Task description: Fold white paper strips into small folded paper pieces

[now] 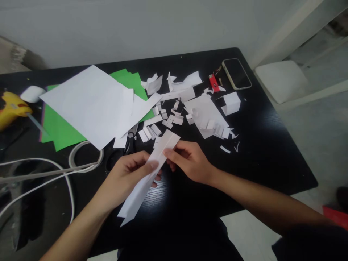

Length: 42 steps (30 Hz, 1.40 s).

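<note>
Watching from afar, I have the layered white paper strip (138, 197) slanting above the near part of the black bench (261, 156), the fingers (143, 171) of the left hand (127, 174) closed around its middle and those of the right hand (194, 161) pinching its upper end. Dark wood grain stretches rightward beneath the right forearm (244, 192) to the bench's straight side edge, while crisp folded paper pieces (178, 119) crowd just beyond the strip. Smooth white sheets (92, 105) overlap green sheets (63, 130) leftward, and what seem to be scissors (131, 135) lie partly hidden near the left hand.
</note>
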Motion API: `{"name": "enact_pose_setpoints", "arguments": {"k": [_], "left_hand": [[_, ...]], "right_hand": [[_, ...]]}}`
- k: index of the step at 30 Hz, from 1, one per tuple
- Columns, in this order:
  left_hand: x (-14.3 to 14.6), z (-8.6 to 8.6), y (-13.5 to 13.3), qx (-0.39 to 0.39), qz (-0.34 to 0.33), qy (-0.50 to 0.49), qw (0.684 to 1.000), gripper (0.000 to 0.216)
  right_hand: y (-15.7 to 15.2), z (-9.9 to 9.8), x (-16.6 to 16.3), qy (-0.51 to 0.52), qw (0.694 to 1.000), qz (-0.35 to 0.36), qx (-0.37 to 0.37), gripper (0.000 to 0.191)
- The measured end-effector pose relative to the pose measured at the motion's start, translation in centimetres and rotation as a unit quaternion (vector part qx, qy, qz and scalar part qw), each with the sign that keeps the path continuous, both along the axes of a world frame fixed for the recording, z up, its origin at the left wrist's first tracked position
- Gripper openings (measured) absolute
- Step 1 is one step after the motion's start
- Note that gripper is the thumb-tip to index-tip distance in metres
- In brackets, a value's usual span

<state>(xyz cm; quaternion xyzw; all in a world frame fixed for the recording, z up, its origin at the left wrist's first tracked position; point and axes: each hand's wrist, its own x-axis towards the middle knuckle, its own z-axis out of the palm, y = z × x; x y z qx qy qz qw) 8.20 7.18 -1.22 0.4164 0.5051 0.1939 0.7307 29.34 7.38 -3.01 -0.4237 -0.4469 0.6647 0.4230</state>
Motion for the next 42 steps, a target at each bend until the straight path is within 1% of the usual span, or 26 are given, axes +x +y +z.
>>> {"name": "enact_pose_setpoints", "arguments": {"k": [2,4,7,9,12,14,17,20,21,23,26,28,29,30,31,33,34,35,37,39,40,42], "left_hand": [[-0.2,0.1,0.1,-0.013,-0.002,-0.011,1.000,0.025],[-0.3,0.3,0.4,-0.003,-0.010,-0.033,0.999,0.029],[-0.6,0.7,0.7,0.041,-0.041,-0.048,0.997,0.035],[-0.7,0.9,0.7,0.085,-0.057,-0.011,0.995,0.036],[-0.6,0.9,0.5,0.166,-0.055,0.076,0.982,0.032],[-0.4,0.9,0.3,0.209,-0.055,0.102,0.971,0.028],[-0.1,0.9,0.0,0.237,-0.075,0.111,0.962,0.026],[0.1,1.0,-0.1,0.256,-0.103,0.126,0.953,0.031],[0.1,1.0,-0.2,0.264,-0.109,0.133,0.949,0.033],[-0.1,1.0,-0.1,0.284,-0.119,0.158,0.938,0.036],[-0.7,0.9,0.2,0.326,-0.122,0.215,0.913,0.031],[-1.2,1.0,0.3,0.363,-0.092,0.248,0.893,0.027],[-1.3,1.1,0.4,0.382,-0.054,0.261,0.885,0.027],[-1.4,1.2,0.4,0.397,0.004,0.268,0.878,0.029],[-1.4,1.3,0.4,0.407,0.078,0.262,0.871,0.034],[-1.1,1.4,0.4,0.398,0.226,0.198,0.867,0.048],[-0.8,1.4,0.4,0.380,0.281,0.144,0.870,0.055],[-0.5,1.4,0.4,0.349,0.304,0.090,0.882,0.059],[0.1,1.1,0.4,0.289,0.296,0.014,0.910,0.058],[0.8,0.9,0.3,0.227,0.258,-0.006,0.939,0.053],[1.1,0.9,0.1,0.208,0.238,-0.010,0.948,0.051],[1.4,0.9,-0.1,0.197,0.212,-0.001,0.957,0.037]], "right_hand": [[0.1,-0.1,0.0,0.002,1.000,-0.015,0.007,0.031],[0.3,-0.2,0.0,-0.001,0.999,-0.037,0.016,0.030],[0.5,-0.4,0.1,-0.011,0.996,-0.084,0.022,0.031],[0.5,-0.4,0.0,-0.012,0.995,-0.098,0.016,0.032],[0.3,-0.3,-0.1,0.005,0.997,-0.079,-0.007,0.034],[0.1,-0.3,-0.2,0.016,0.998,-0.048,-0.027,0.035],[-0.1,-0.2,-0.1,0.008,0.999,0.003,-0.039,0.034],[-0.2,-0.2,0.0,-0.029,0.998,0.043,-0.030,0.032],[-0.3,-0.2,0.0,-0.038,0.998,0.046,-0.028,0.033],[-0.3,-0.2,-0.1,-0.043,0.998,0.031,-0.034,0.034],[-0.2,-0.3,-0.2,-0.019,0.998,-0.027,-0.046,0.033],[0.0,-0.3,-0.1,-0.001,0.996,-0.067,-0.052,0.032],[0.2,-0.2,0.0,0.010,0.995,-0.086,-0.055,0.031],[0.3,-0.2,0.1,0.023,0.993,-0.104,-0.059,0.029],[0.5,-0.1,0.2,0.039,0.990,-0.118,-0.065,0.028],[0.9,0.1,0.3,0.074,0.984,-0.137,-0.086,0.024],[1.0,0.1,0.4,0.088,0.981,-0.142,-0.097,0.024],[1.1,0.2,0.4,0.099,0.979,-0.145,-0.108,0.024],[1.0,0.2,0.2,0.110,0.976,-0.146,-0.118,0.025],[0.7,0.1,-0.1,0.117,0.977,-0.132,-0.118,0.025],[0.4,0.0,-0.2,0.120,0.979,-0.115,-0.117,0.026],[-0.1,-0.2,-0.6,0.119,0.982,-0.079,-0.120,0.027]]}}
